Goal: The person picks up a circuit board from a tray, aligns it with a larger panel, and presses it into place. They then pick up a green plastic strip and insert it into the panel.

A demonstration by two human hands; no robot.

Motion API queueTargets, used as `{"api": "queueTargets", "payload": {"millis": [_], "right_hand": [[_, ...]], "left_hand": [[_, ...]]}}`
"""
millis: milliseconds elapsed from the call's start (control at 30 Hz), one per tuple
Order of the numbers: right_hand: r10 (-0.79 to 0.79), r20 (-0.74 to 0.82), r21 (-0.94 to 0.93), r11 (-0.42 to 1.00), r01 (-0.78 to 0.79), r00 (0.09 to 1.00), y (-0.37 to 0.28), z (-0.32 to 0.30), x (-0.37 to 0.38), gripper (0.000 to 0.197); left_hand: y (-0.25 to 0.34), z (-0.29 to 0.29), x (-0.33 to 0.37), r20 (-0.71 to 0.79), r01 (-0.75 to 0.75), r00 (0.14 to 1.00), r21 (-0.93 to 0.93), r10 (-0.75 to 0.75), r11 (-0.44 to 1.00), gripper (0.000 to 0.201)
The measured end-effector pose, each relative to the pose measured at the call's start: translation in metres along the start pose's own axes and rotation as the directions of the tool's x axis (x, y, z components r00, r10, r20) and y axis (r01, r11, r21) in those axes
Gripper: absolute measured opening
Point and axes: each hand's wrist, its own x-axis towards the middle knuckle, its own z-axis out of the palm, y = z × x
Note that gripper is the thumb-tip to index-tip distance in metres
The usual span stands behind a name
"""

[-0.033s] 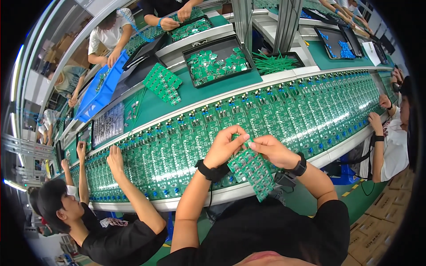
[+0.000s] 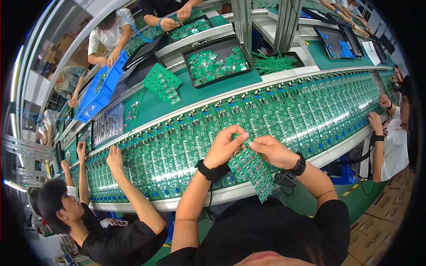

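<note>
**Both hands on a green panel above the conveyor**

Here we are over the long conveyor point(image 2: 195, 91), packed edge to edge with green circuit boards point(image 2: 284, 113). The left hand point(image 2: 224, 146) is pinched narrow on the upper end of a green board panel point(image 2: 253, 170), fingertips curled over its top edge. The right hand point(image 2: 273, 150) meets it there, thumb and fingers closed on the same edge, the two hands touching. Both wrists wear dark straps. The panel hangs tilted down toward the person, lifted clear of the near edge of the conveyor, its lower end over the dark shirt.

Risk, as I judge it: the whole panel is carried by fingertip grips at one end, so a slip would drop it onto the boards below or off the near edge. Bending force at that top edge could also flex the panel and stress its small parts.

Neighbours are close. At the left, a co-worker's hand point(image 2: 115, 159) rests on the boards along the near edge; at the right end another co-worker's hand point(image 2: 375, 122) reaches in. On the far side sits a black tray point(image 2: 191, 46) of green pieces, with a loose green board point(image 2: 162, 84) to its left.
</note>
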Motion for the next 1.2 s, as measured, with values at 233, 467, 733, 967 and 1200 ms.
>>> {"api": "queueTargets", "payload": {"millis": [233, 467, 733, 967, 1200], "right_hand": [[-0.118, -0.216, 0.062, 0.989, 0.134, 0.969, -0.015, -0.002, 0.009, 0.027], [-0.311, -0.242, -0.510, 0.847, 0.152, 0.919, -0.034, -0.023, 0.004, 0.017], [-0.186, -0.139, -0.136, 0.976, 0.167, 0.973, -0.039, -0.004, 0.001, 0.009], [-0.124, -0.091, 0.143, 0.980, 0.136, 0.988, -0.023, -0.006, 0.011, 0.009], [-0.258, -0.080, -0.167, 0.956, 0.242, 0.963, -0.031, -0.005, 0.014, 0.009]], "left_hand": [[-0.016, -0.007, 0.009, -0.166, -0.092, 0.986, -0.419, 0.023, 0.903, 0.024], [0.004, 0.001, -0.002, -0.228, 0.019, 0.968, -0.355, -0.106, 0.935, 0.024], [-0.009, 0.005, -0.001, -0.264, -0.049, 0.964, -0.104, 0.020, 0.993, 0.026], [-0.012, 0.014, 0.004, -0.324, -0.054, 0.938, -0.492, -0.125, 0.869, 0.022], [-0.016, 0.002, 0.007, -0.228, -0.014, 0.973, -0.250, -0.045, 0.968, 0.022]]}}
